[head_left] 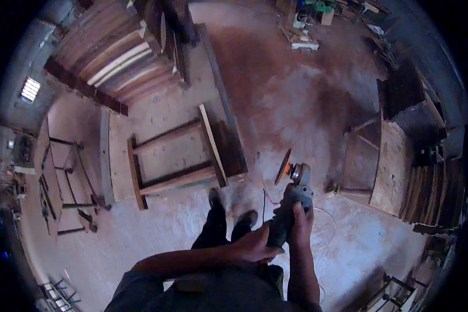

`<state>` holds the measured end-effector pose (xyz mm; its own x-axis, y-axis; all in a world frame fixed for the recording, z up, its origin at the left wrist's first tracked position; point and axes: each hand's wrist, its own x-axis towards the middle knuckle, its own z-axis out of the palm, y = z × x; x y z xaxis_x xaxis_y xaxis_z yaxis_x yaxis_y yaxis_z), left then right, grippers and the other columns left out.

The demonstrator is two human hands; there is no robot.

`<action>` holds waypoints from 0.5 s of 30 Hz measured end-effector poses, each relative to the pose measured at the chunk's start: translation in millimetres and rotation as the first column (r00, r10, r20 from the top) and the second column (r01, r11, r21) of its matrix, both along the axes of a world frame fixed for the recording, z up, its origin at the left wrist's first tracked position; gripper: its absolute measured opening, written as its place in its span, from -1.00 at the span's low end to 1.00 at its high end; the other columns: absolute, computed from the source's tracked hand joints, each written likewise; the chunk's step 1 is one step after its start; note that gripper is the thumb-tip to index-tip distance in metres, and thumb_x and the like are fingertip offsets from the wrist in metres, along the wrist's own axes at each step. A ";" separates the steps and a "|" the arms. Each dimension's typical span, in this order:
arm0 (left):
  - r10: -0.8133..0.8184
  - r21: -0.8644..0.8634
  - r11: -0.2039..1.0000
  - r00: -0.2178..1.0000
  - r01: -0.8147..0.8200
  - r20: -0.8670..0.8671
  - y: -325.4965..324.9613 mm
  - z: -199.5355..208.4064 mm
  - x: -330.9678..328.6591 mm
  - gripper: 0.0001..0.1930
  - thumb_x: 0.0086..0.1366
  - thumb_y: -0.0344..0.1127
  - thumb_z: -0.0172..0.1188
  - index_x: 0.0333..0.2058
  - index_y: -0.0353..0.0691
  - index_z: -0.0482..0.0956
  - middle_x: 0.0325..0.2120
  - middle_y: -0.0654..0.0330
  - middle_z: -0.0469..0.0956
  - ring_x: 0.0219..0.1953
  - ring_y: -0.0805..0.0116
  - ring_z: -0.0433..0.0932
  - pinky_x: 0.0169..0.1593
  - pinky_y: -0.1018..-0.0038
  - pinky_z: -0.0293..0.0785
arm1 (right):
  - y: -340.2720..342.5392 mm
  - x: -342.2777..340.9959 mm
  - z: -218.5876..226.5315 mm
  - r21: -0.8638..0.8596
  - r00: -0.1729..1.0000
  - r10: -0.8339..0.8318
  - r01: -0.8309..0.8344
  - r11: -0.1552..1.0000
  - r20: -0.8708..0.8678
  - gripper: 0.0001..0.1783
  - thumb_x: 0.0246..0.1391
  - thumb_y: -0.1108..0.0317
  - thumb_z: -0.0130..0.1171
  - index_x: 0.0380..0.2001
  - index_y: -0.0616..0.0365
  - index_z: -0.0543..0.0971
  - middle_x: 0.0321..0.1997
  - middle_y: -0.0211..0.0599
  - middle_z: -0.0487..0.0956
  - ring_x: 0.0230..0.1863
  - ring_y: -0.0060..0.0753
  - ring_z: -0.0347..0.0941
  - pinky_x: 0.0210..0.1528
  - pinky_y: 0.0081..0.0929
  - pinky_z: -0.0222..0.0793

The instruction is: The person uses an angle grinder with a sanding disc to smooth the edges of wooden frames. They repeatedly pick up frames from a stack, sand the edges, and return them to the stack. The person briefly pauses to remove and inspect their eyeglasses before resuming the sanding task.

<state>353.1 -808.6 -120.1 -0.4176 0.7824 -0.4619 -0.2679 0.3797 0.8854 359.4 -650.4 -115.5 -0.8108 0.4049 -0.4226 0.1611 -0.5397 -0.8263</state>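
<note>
Both my hands hold an angle grinder (pixel 298 193) in front of my body, right of the workbench. My left hand (pixel 256 243) closes round the rear of its dark body, with some fingers hidden. Higher up, near the gear head, my right hand (pixel 300 222) grips the tool, its thumb lying along the side. The orange-brown disc (pixel 283 166) stands on edge, tilted, touching nothing. To its left, a wooden frame (pixel 211 143) of two long side pieces joined by two crosspieces lies on the workbench (pixel 118 166).
Stacked wooden boards (pixel 122 65) fill the bench's far end. Another table (pixel 392 171) with boards stands at the right. A metal rack (pixel 70 179) is at the left; a machine (pixel 302 39) stands far back. A thin cord (pixel 330 218) trails over the floor beside me.
</note>
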 end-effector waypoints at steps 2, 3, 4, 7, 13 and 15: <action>0.076 0.050 0.996 0.993 -0.072 -0.092 -3.5 7.6 1.5 -0.14 0.17 -0.15 0.35 0.18 -0.45 -0.06 -0.36 -0.02 0.52 -0.47 0.20 0.58 -0.34 0.29 0.50 | 0.7 -6.0 -1.3 -0.037 0.996 0.070 -0.072 0.997 -0.055 -0.42 0.15 0.10 0.15 0.12 0.19 0.28 -0.18 -0.12 0.52 -0.32 -0.23 0.56 -0.32 -0.31 0.56; 0.104 0.059 0.993 0.992 -0.100 -0.077 -4.5 10.8 1.0 -0.13 0.16 -0.16 0.35 0.19 -0.44 -0.07 -0.36 -0.01 0.52 -0.46 0.19 0.58 -0.33 0.29 0.50 | -3.0 -8.1 -2.4 0.022 0.999 0.045 -0.045 0.999 0.002 -0.43 0.18 0.08 0.12 0.11 0.20 0.28 -0.20 -0.12 0.52 -0.38 -0.24 0.56 -0.36 -0.33 0.56; 0.131 0.069 0.990 0.989 -0.127 -0.062 -4.5 11.7 2.4 -0.13 0.15 -0.18 0.36 0.19 -0.44 -0.07 -0.36 -0.01 0.51 -0.45 0.17 0.58 -0.32 0.29 0.51 | -5.5 -10.0 0.2 0.022 0.998 0.068 -0.069 0.997 0.017 -0.44 0.18 0.07 0.12 0.10 0.20 0.28 -0.20 -0.11 0.53 -0.38 -0.23 0.57 -0.36 -0.33 0.56; 0.217 0.178 0.964 0.972 -0.198 -0.092 -8.1 -6.2 9.4 -0.20 0.16 -0.22 0.36 0.19 -0.39 0.03 -0.22 0.00 0.46 -0.21 0.25 0.54 -0.12 0.35 0.47 | -9.6 -16.0 4.4 0.082 0.987 0.149 -0.154 0.985 0.062 -0.44 0.21 0.03 0.07 0.08 0.23 0.29 -0.19 -0.07 0.54 -0.35 -0.19 0.58 -0.36 -0.32 0.57; 0.212 0.329 0.896 0.939 -0.297 0.270 -24.5 -12.2 -0.2 -0.27 0.20 -0.33 0.31 0.23 -0.25 0.07 -0.05 0.09 0.41 -0.09 0.29 0.49 0.02 0.32 0.44 | -7.4 -26.7 -17.4 -0.318 0.899 0.428 -0.435 0.843 -0.095 -0.21 0.04 -0.19 0.20 0.07 0.28 0.33 -0.14 -0.02 0.56 -0.26 -0.16 0.59 -0.27 -0.26 0.58; 0.213 0.281 0.909 0.922 -0.309 0.325 -32.4 -1.5 -14.2 -0.30 0.21 -0.27 0.30 0.22 -0.26 0.11 -0.03 0.04 0.44 -0.05 0.20 0.52 0.05 0.28 0.43 | -10.8 -36.3 -17.6 -0.400 0.887 0.455 -0.445 0.801 -0.075 -0.21 0.01 -0.21 0.23 0.04 0.27 0.35 -0.19 -0.04 0.57 -0.28 -0.18 0.59 -0.29 -0.27 0.58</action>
